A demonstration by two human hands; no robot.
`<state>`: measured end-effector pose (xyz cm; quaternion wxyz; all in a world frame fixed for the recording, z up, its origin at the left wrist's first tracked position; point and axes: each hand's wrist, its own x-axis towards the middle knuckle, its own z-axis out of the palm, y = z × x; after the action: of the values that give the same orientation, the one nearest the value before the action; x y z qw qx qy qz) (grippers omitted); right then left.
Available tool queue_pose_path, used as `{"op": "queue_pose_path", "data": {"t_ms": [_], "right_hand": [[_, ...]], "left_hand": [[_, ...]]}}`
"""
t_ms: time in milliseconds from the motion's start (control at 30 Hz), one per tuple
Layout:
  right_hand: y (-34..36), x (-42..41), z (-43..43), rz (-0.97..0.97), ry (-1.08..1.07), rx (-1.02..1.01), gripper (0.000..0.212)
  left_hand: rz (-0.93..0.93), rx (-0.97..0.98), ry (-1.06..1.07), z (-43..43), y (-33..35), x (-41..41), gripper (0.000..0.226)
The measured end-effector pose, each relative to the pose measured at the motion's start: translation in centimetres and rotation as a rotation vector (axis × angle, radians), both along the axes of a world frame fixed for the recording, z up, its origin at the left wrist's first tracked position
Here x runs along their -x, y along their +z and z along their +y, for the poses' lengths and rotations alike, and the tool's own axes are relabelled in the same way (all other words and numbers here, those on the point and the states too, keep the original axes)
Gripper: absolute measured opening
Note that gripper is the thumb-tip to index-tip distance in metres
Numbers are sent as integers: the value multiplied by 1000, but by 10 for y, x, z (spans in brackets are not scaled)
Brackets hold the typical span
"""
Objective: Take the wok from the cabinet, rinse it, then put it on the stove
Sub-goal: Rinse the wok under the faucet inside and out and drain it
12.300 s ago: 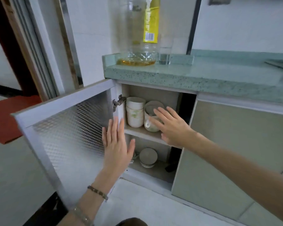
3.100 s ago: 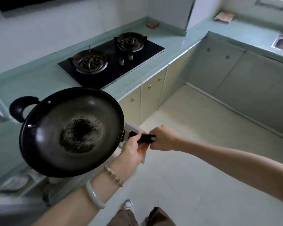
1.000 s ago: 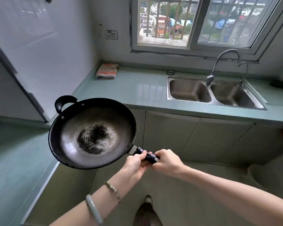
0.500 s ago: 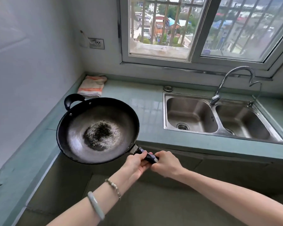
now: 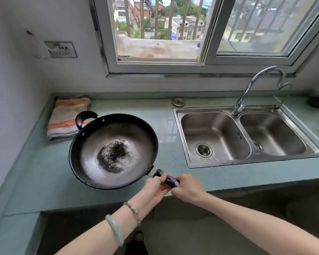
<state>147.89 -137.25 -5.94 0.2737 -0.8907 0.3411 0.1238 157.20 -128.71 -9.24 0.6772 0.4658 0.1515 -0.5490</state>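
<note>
Both hands, left (image 5: 156, 188) and right (image 5: 189, 189), are gripping the wok (image 5: 113, 150) by its handle (image 5: 166, 178), which is pointing lower right; the bowl is hanging over the counter (image 5: 44, 173), left of the sink (image 5: 245, 135), under a window (image 5: 173, 30).

no legible text anywhere

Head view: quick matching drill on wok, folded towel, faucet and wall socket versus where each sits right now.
Things:
1. wok
2. folded towel
3. faucet
4. wall socket

Places:
A. on the wall left of the window
B. behind the double sink, arching over it
C. held by its long handle in both hands, over the counter left of the sink
D. on the counter in the far left corner

Pairs: 1-C, 2-D, 3-B, 4-A
</note>
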Motion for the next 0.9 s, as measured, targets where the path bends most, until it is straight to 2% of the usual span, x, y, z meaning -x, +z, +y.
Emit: {"op": "queue_pose_path", "data": {"t_ms": [200, 333, 900], "right_hand": [[-14, -41, -13, 37, -28, -5, 17], [-22, -57, -19, 46, -26, 22, 4], [-33, -62, -31, 77, 9, -23, 5]], "left_hand": [[37, -35, -43, -18, -14, -44, 21], [47, -56, -54, -26, -25, -61, 21], [129, -39, 10, -34, -37, -64, 14]]}}
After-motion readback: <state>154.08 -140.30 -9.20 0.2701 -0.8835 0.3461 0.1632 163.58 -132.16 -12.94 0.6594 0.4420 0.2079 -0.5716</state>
